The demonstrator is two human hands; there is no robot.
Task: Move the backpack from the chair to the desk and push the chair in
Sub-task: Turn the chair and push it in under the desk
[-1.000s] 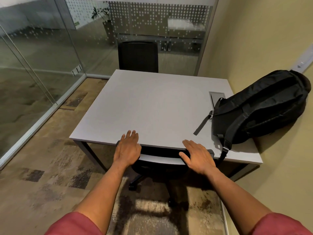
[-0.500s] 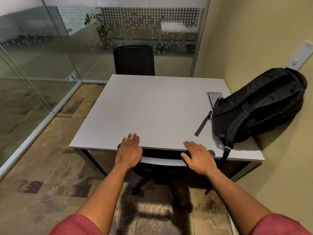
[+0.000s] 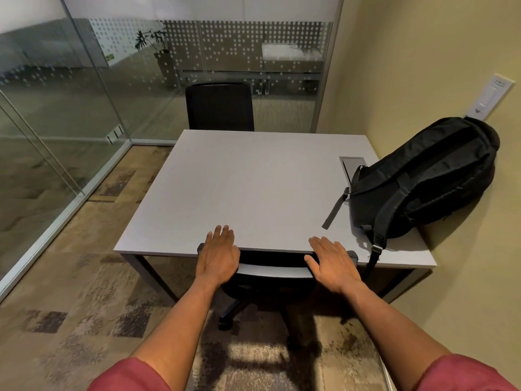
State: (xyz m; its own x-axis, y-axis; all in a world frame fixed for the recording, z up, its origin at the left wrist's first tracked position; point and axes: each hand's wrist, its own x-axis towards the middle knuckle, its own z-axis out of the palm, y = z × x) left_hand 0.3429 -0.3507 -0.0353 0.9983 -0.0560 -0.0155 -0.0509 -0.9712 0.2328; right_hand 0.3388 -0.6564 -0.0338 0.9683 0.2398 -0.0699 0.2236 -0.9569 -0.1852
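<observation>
A black backpack [image 3: 420,182] lies on the right side of the grey desk [image 3: 242,187], leaning against the wall, with a strap hanging over the desk's front edge. A black office chair [image 3: 270,275] stands tucked under the desk's near edge; only the top of its backrest and part of its base show. My left hand [image 3: 217,256] rests flat on the left end of the backrest top, fingers reaching over the desk edge. My right hand [image 3: 332,263] lies flat on the right end of the backrest. Neither hand curls around anything.
A second black chair [image 3: 220,105] stands at the desk's far side. Glass walls [image 3: 56,122] close the room on the left and at the back. A yellow wall [image 3: 451,66] runs along the right. A cable hatch [image 3: 352,166] sits in the desk near the backpack.
The view has tilted up a little. Both hands stay flat on the chair's backrest top in nearly the same place; the chair and backpack have not visibly moved.
</observation>
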